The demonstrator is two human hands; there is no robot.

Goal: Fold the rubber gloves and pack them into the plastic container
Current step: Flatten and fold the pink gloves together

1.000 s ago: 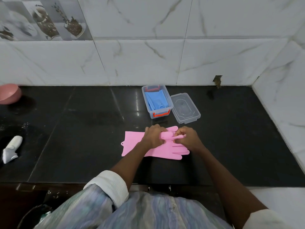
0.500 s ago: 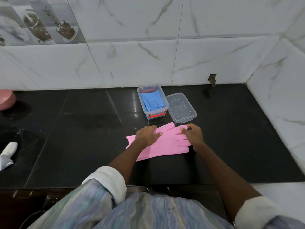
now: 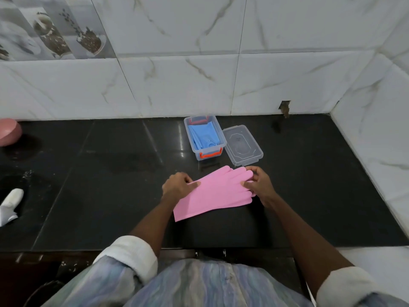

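A pink rubber glove (image 3: 215, 191) lies slanted on the black counter, cuff toward me at the lower left, fingers at the upper right. My left hand (image 3: 178, 185) grips its upper left edge, thumb on top. My right hand (image 3: 259, 185) pinches the glove's fingers at the right end. Behind them stands the clear plastic container (image 3: 218, 138) with an orange latch, holding folded blue gloves (image 3: 202, 136). Its clear lid (image 3: 242, 146) lies just to the right of it.
A pink bowl (image 3: 8, 131) sits at the far left by the wall. A white glove (image 3: 10, 206) lies near the left front edge. Marble walls close off the back and right side. The black counter (image 3: 99, 173) ends just in front of my body.
The glove has turned, its cuff swinging down toward me. My left hand slid from the glove's middle to its upper left edge. My right hand stayed at the glove's fingers.
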